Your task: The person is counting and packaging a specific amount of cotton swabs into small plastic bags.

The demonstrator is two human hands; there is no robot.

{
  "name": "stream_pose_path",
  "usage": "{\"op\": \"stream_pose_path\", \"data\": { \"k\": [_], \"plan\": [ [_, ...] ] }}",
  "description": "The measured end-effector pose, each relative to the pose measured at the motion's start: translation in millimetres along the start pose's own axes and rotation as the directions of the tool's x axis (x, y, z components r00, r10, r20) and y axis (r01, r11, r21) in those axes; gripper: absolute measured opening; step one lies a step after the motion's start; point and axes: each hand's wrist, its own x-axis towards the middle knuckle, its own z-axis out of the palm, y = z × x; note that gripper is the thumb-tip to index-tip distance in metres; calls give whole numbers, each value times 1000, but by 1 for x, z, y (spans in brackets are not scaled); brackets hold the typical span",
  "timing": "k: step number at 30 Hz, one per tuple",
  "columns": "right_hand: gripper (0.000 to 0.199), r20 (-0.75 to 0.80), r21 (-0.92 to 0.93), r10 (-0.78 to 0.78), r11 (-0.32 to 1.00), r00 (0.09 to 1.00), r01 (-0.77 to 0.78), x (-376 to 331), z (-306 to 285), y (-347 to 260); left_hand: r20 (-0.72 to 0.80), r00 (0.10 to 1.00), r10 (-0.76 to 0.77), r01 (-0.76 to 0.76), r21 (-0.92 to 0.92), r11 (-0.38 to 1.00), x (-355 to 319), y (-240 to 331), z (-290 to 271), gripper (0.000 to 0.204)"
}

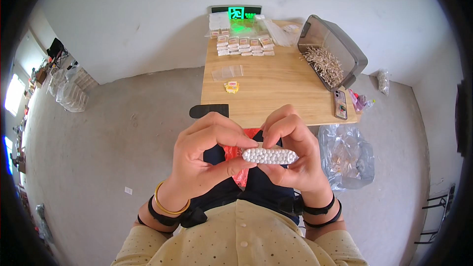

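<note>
A small pack of cotton swabs point(269, 156) is held up in front of my body, its many white tips facing me. My left hand point(209, 150) pinches its left end between thumb and fingers. With thumb above and below-lying fingers hard to separate, my right hand point(298, 155) grips the right end. On the wooden table point(276, 88) beyond my hands lie a little pile of yellow-and-white labels point(232, 86) and flat clear plastic bags point(228, 72). Stacked packs of swabs point(244, 47) stand in rows farther back.
A grey see-through bin point(340, 44) lies tilted at the table's right, loose swabs point(322, 64) spilling inside it. Near the right edge rests a phone point(340, 105). A big clear plastic bag point(347, 160) hangs below. A lit green exit sign point(236, 13) stands at the back.
</note>
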Motion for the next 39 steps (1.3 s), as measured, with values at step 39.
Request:
{"op": "stream_pose_path", "data": {
  "k": [39],
  "plan": [
    [31,61,30,23,999,998,-24,3,-3,-6,13,1000,18,-18,8,1000,-4,-5,-1,24]
  ]
}}
